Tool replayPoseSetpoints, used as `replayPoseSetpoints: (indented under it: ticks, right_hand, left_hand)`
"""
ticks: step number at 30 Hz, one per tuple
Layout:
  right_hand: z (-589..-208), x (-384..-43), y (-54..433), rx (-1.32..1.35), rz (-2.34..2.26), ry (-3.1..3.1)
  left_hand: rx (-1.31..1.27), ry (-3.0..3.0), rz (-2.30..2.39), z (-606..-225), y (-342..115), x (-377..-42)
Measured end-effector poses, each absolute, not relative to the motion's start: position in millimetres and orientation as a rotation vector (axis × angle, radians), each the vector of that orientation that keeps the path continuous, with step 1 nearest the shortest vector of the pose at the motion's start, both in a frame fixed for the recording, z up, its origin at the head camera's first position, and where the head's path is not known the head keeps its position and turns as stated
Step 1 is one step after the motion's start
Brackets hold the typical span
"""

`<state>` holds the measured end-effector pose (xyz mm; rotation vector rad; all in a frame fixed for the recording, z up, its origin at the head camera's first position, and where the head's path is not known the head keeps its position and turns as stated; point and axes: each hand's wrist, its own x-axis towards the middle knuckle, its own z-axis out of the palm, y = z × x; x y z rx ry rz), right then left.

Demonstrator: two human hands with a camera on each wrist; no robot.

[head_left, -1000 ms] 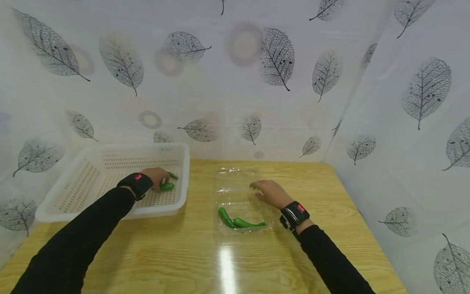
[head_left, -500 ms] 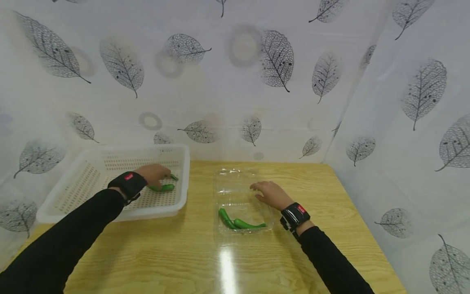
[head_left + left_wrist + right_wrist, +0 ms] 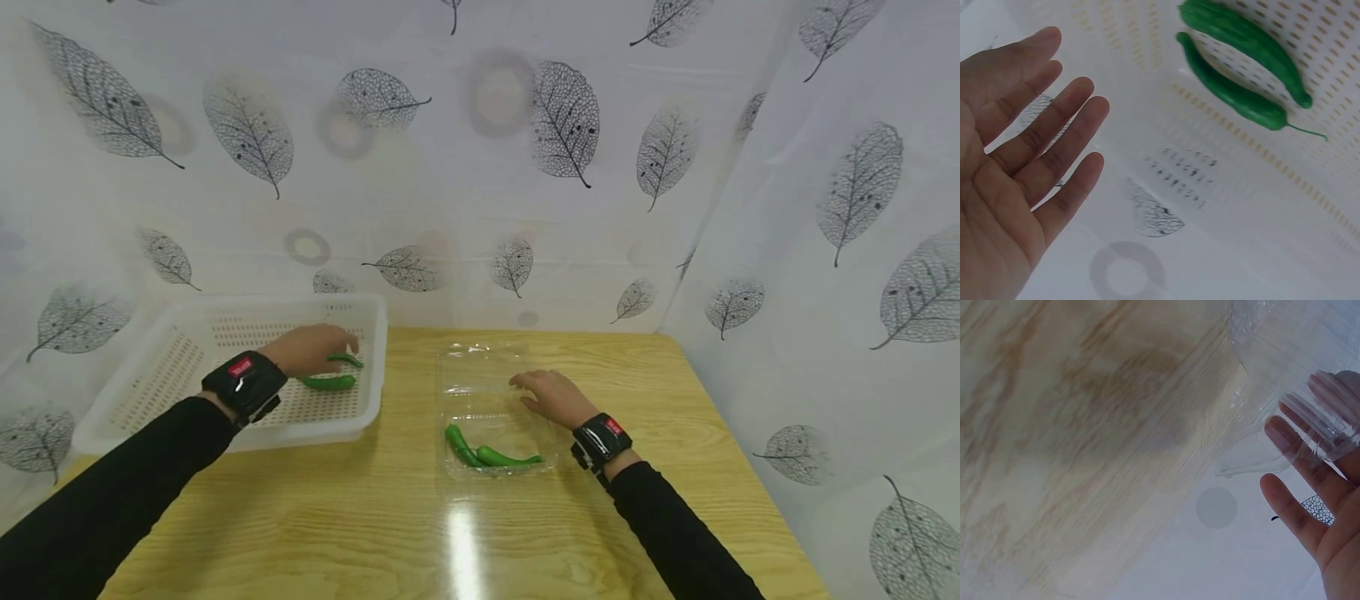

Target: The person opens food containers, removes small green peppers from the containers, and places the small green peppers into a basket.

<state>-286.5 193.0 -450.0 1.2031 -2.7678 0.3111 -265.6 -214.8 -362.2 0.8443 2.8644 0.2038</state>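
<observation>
My left hand (image 3: 306, 350) hovers over the white plastic basket (image 3: 378, 358), fingers spread and nothing in its grasp, as the left wrist view shows. Two green chili peppers lie in the basket beyond the fingertips: a thicker chili pepper (image 3: 1247, 47) and a slimmer, stemmed chili pepper (image 3: 1232, 94). On the table, a clear plastic clamshell box (image 3: 487, 404) lies with its lid folded back. In its near half rest a curved green chili pepper (image 3: 463, 447) and another green chili pepper (image 3: 508, 457). My right hand (image 3: 557, 397) touches the box's right side with extended fingers, seen through clear plastic.
The wooden table (image 3: 360, 517) ends at a leaf-printed white curtain (image 3: 450, 183) behind and a matching curtain (image 3: 810, 333) on the right. The basket stands at the back left, its right wall a short way from the clamshell box.
My left hand has risen away from the chili peppers in the basket, uncovering more of them, and its wrist has shifted left. The right hand and the clamshell box have stayed put.
</observation>
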Motion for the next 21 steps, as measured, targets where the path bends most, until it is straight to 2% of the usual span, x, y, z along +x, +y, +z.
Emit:
replayPoseSetpoints:
  ticks: [7, 21]
  right_hand:
    - [-451, -286, 194, 1.220, 0.320, -2.741]
    - [-451, -287, 195, 1.218, 0.291, -2.750]
  left_hand:
    - [0.900, 2.944, 0.220, -348, -188, -251]
    - [1.251, 2.916, 0.139, -342, -107, -217]
